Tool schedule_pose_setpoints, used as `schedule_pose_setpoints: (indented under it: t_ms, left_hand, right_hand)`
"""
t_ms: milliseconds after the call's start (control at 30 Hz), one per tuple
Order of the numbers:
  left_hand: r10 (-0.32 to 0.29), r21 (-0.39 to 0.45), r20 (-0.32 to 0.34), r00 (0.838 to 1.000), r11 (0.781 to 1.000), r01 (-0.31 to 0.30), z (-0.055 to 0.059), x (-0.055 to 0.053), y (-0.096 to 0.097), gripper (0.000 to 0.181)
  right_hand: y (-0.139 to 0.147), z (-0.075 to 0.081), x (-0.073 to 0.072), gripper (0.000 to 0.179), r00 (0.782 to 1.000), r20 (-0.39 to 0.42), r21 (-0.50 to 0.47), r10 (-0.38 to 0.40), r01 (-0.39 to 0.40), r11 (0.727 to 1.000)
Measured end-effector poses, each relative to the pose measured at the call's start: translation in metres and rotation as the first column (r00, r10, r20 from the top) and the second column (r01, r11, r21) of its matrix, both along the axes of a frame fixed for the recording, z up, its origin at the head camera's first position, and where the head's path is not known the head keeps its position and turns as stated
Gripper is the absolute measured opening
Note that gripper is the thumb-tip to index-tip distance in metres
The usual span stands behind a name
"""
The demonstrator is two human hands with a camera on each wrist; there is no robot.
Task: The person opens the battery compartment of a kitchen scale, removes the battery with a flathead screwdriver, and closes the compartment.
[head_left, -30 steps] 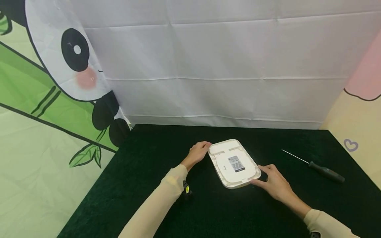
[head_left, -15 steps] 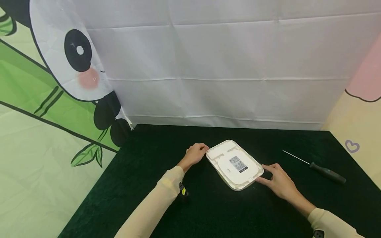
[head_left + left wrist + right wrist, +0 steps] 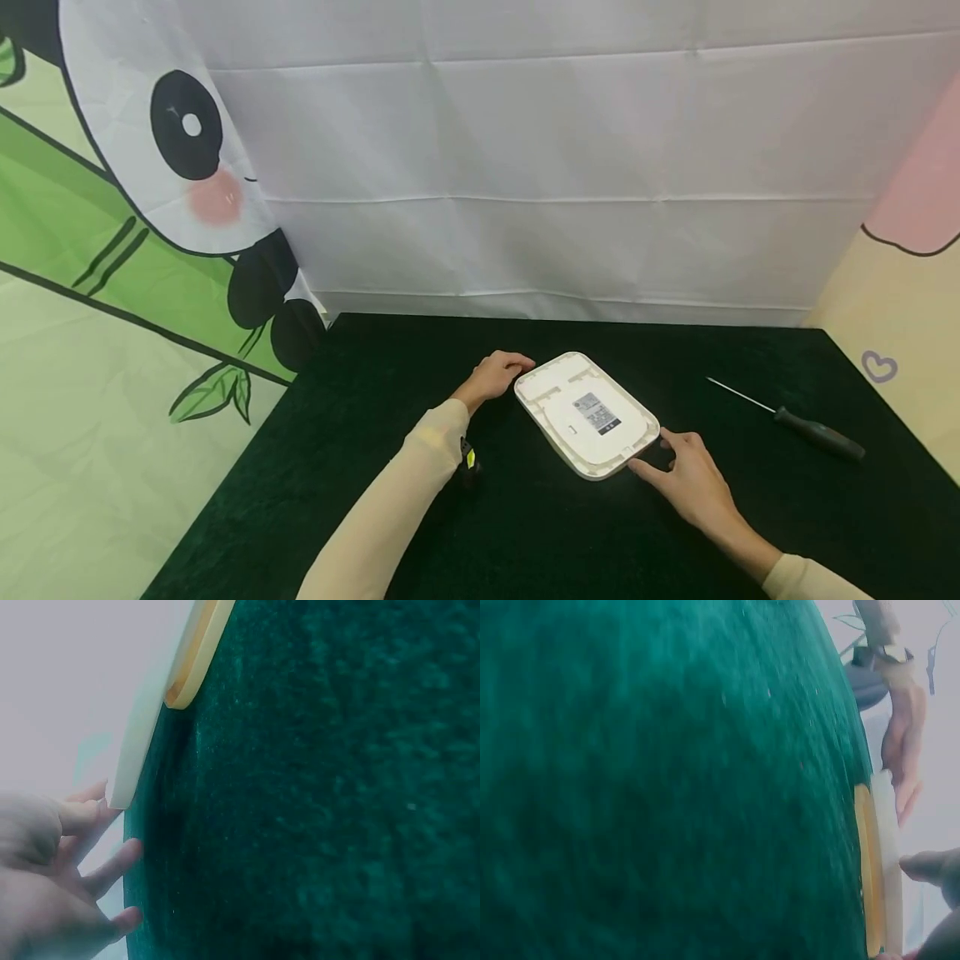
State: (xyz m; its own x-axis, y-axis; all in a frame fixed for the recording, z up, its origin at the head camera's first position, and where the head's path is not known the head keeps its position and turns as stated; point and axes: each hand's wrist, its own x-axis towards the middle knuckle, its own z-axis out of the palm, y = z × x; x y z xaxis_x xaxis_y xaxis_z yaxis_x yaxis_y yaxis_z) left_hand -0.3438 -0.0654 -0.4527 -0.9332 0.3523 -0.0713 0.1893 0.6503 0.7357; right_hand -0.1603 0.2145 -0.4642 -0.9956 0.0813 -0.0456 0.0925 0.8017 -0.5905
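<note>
A white, rounded rectangular device lies with a printed label facing up. Both wrist views reveal a pale yellow part along its underside, close to the dark green cloth. My left hand is at the far left corner; in the left wrist view its thumb meets the end of the white edge while the other fingers are spread and fairly straight. At the near right corner, my right hand holds the device between thumb and fingers, the thumb against the white edge in the right wrist view.
A screwdriver with a dark handle lies to the right, its thin shaft pointing to the far left. Dark green cloth covers the table. A white curtain hangs behind it, with a panda print at the left.
The device has turned slightly and shifted a little to the left. My left fingers have straightened at its corner, and my right hand has lowered slightly. The screwdriver has stayed put.
</note>
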Motion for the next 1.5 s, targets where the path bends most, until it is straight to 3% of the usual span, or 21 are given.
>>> schedule_pose_setpoints:
  t_ms: [133, 333, 567, 800, 1100, 1300, 1500]
  left_hand:
    - [-0.001, 0.004, 0.004, 1.000, 1.000, 0.001, -0.002, -0.003, -0.001, 0.027]
    - [-0.007, 0.008, 0.063, 0.998, 1.000, 0.007, -0.002, -0.007, -0.003, 0.026]
    - [-0.059, -0.036, 0.069, 0.996, 0.997, 0.062, 0.002, -0.008, -0.007, 0.026]
    - [-0.118, -0.033, 0.078, 0.990, 0.992, 0.121, 0.001, -0.007, -0.016, 0.026]
    - [-0.193, 0.015, 0.077, 0.978, 0.981, 0.192, 0.002, -0.001, -0.030, 0.025]
    - [-0.227, -0.007, 0.062, 0.972, 0.974, 0.228, 0.001, 0.002, -0.038, 0.026]
    - [-0.219, -0.037, 0.069, 0.973, 0.974, 0.221, -0.001, 0.008, -0.041, 0.033]
  right_hand:
    - [-0.009, -0.001, 0.001, 0.093, 1.000, 0.013, -0.011, -0.019, 0.019, 1.000]
    - [-0.013, -0.001, -0.001, 0.103, 0.999, 0.026, -0.016, -0.033, 0.034, 0.999]
    - [-0.006, 0.002, -0.008, 0.120, 0.998, 0.063, 0.023, -0.011, 0.009, 1.000]
    - [0.000, 0.005, -0.016, 0.128, 0.994, 0.094, 0.048, 0.051, -0.055, 0.997]
    - [0.012, 0.005, -0.029, 0.129, 0.985, 0.067, 0.076, 0.157, -0.162, 0.984]
    - [0.027, 0.007, -0.040, 0.121, 0.962, 0.016, 0.106, 0.274, -0.274, 0.956]
    - [0.040, 0.009, -0.054, 0.117, 0.931, -0.007, 0.130, 0.365, -0.362, 0.923]
